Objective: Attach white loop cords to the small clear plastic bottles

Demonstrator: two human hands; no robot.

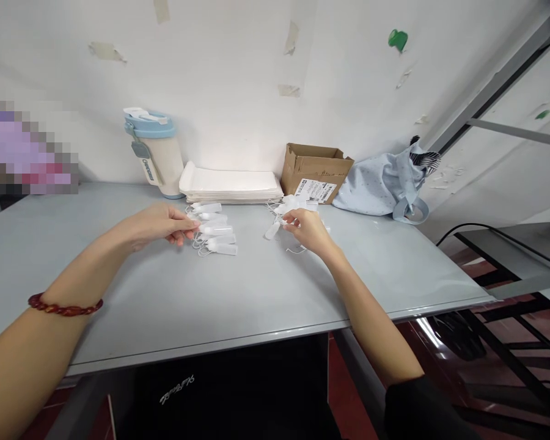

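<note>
Several small white tags with string loops [215,230] lie in a row on the grey table [211,293]. My left hand [158,223], with a red bead bracelet on the wrist, has its fingers pinched together at the left end of that row, touching one tag. My right hand [308,230] is closed on one white tag [274,230] lifted from a loose heap of the same tags [293,205] just behind it.
Against the back wall stand a blue-lidded tumbler [153,153], a stack of white sheets [231,184], an open cardboard box [315,171] and a light blue cloth bag [385,183]. The table's front edge runs near me; dark metal frames [508,318] are at the right.
</note>
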